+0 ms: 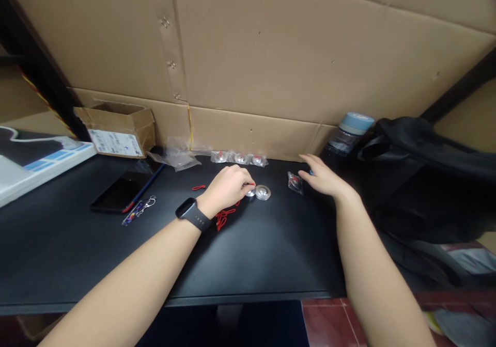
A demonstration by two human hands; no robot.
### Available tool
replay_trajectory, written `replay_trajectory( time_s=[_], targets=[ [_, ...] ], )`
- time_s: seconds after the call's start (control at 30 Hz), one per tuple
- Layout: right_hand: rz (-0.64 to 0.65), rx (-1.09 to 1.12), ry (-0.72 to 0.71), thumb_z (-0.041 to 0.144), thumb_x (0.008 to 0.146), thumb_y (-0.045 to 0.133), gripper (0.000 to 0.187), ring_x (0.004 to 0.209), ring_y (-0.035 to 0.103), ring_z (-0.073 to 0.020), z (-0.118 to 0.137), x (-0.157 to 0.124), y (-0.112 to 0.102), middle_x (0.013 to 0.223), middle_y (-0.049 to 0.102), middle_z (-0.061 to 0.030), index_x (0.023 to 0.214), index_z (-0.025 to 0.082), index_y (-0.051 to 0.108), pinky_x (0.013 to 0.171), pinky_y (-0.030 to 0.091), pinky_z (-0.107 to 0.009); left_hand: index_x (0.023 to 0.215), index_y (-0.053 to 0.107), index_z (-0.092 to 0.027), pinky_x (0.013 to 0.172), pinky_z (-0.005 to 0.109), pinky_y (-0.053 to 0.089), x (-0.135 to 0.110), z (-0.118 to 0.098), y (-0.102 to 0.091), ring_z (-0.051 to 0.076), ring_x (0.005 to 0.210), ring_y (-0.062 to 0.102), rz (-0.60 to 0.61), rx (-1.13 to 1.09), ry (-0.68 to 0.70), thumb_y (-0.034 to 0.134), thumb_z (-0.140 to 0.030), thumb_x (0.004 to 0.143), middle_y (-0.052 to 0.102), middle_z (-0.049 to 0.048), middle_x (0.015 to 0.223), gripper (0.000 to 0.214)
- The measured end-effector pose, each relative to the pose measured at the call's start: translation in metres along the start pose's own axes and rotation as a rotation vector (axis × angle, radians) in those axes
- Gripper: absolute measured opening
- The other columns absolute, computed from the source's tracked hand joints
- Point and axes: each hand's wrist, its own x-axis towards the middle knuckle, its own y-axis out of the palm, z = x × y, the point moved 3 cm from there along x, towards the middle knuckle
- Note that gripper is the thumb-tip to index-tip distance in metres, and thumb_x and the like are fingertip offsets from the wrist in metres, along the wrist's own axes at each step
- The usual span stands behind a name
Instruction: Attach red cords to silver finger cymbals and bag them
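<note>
White label [116,143] unreadable; my left hand [228,186] pinches one of two silver discs [251,192]; my empty right [322,176] spreads by one clear-plastic packet [295,183].

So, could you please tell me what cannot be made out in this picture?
Head view: part of one silver disc, hidden by the left hand.
Head view: print on the white label, too small and blurred.
Head view: end of the power strip, cut by the left edge.
</note>
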Motion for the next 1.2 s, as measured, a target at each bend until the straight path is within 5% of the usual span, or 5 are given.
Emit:
replay_trajectory(
  time_s=[0.1,0.3,0.63,0.87,1.2],
  targets=[
    [0.112,0.086,-0.133,0.035,0.102,0.046,0.054,0.152,0.035,-0.0252,0.011,0.004,0.020,0.160,0.043,-0.0104,0.154,0.023,0.043,0.127,0.027,-0.045,0.091,0.080,-0.022,0.087,0.034,0.049,0.000,-0.001,-0.001,0.022,0.091,0.067,0.004,-0.005,0.004,0.065,-0.025,0.095,0.077,0.0039,0.093,0.016],
    [0.313,0.105,-0.132,0.032,0.098,0.057,0.052,0.150,0.039,-0.0295,0.027,0.006,0.049,0.161,0.042,-0.0147,0.149,0.022,0.053,0.122,0.034,-0.048,0.092,0.080,-0.023,0.089,0.034,0.049,0.000,0.000,-0.001,0.022,0.092,0.067,0.010,0.002,-0.001,0.066,-0.026,0.095,0.078,0.0033,0.095,0.015],
    [0.221,0.019,-0.122,0.017,0.091,0.061,0.043,0.114,0.067,-0.0236,0.020,0.009,0.044,0.131,0.064,-0.0141,0.134,0.019,0.065,0.106,0.049,-0.036,0.089,0.080,-0.024,0.087,0.034,0.049,0.000,0.002,0.002,0.021,0.090,0.067,0.016,-0.011,0.001,0.066,-0.025,0.094,0.078,0.0028,0.094,0.015],
    [0.231,-0.071,0.039,0.033,0.085,0.071,0.044,0.106,0.069,-0.0271,0.007,0.009,0.035,0.117,0.072,-0.0129,0.126,0.017,0.069,0.095,0.051,-0.034,0.089,0.080,-0.023,0.087,0.033,0.048,0.000,0.003,0.000,0.021,0.090,0.067,0.018,-0.006,-0.014,0.066,-0.025,0.094,0.078,0.0027,0.093,0.015],
    [0.140,0.063,-0.100,0.021,0.082,0.067,0.029,0.090,0.071,-0.0221,0.037,0.007,0.036,0.103,0.077,-0.0084,0.110,0.018,0.073,0.083,0.052,-0.029,0.089,0.080,-0.023,0.087,0.032,0.048,0.000,0.003,-0.001,0.021,0.091,0.068,0.011,0.003,-0.013,0.066,-0.025,0.094,0.078,0.0031,0.092,0.015]
  ],
)
